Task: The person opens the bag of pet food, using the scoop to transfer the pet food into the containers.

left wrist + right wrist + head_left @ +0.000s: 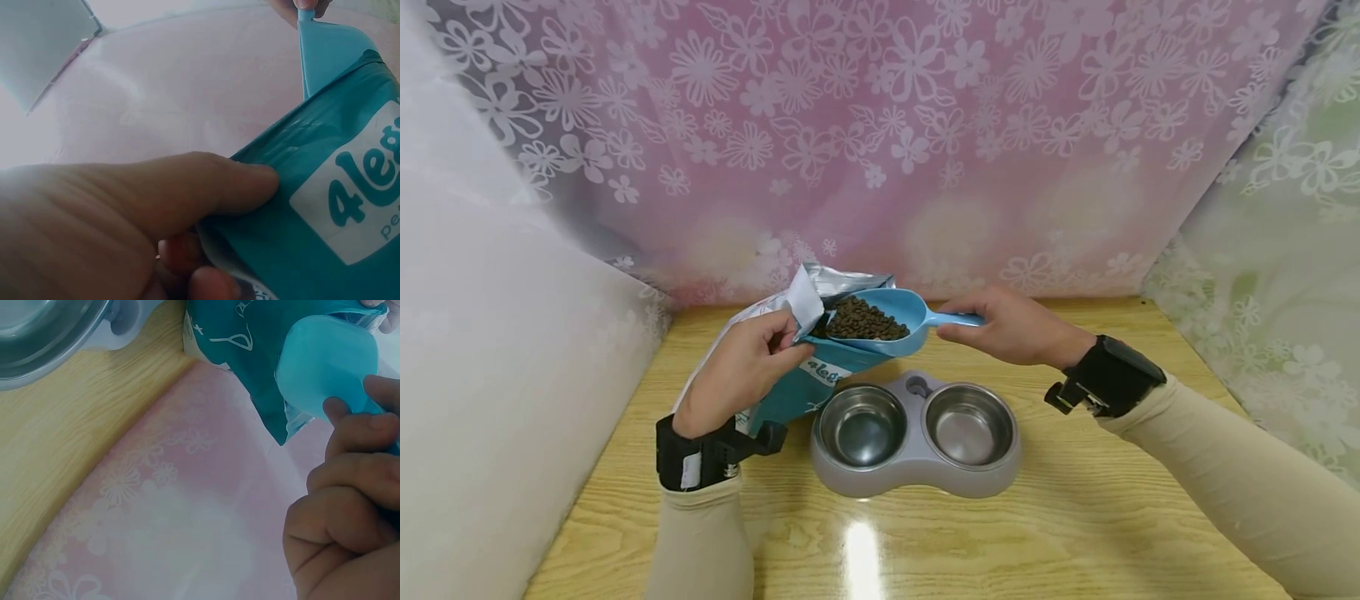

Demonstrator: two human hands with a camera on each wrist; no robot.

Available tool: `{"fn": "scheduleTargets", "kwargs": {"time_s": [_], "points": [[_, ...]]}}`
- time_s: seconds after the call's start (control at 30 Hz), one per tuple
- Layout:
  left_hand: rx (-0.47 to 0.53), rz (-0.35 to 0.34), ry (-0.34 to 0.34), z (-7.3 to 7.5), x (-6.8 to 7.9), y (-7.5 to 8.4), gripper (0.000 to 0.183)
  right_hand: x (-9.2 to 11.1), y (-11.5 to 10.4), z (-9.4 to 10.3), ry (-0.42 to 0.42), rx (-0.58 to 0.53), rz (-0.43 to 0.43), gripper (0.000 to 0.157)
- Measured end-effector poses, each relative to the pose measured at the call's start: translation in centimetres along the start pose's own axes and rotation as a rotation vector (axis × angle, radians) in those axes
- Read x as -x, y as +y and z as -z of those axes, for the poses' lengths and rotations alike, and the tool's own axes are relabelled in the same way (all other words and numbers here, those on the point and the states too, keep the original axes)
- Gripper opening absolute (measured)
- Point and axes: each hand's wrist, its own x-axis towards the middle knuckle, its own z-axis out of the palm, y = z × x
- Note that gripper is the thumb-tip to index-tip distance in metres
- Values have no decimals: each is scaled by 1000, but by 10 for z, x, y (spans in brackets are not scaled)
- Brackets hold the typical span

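My left hand (741, 367) pinches the open top edge of a teal pet food bag (790, 396), thumb outside and fingers curled behind, as the left wrist view shows. The bag's silver lining is spread at the mouth. With my right hand (1011, 325) I grip the handle of a light blue scoop (912, 310). Brown kibble (868, 321) fills the scoop's front half, and its tip lies at the bag's mouth. From the right wrist view, the scoop's underside (328, 365) overlaps the bag, with my fingers curled round the handle.
A grey double pet bowl stand (916, 479) with two steel bowls sits on the wooden table (1075, 517), just in front of the bag. Nothing shows inside the bowls. A pink flowered backdrop (880, 150) rises behind the table, with pale walls at both sides.
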Motion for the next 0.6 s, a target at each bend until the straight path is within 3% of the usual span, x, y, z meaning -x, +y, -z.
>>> {"fn": "scheduleTargets", "kwargs": {"time_s": [0.6], "points": [[16,6,-4,0,-1,0,32,6,6,-1,8,-15,-33,31]]}}
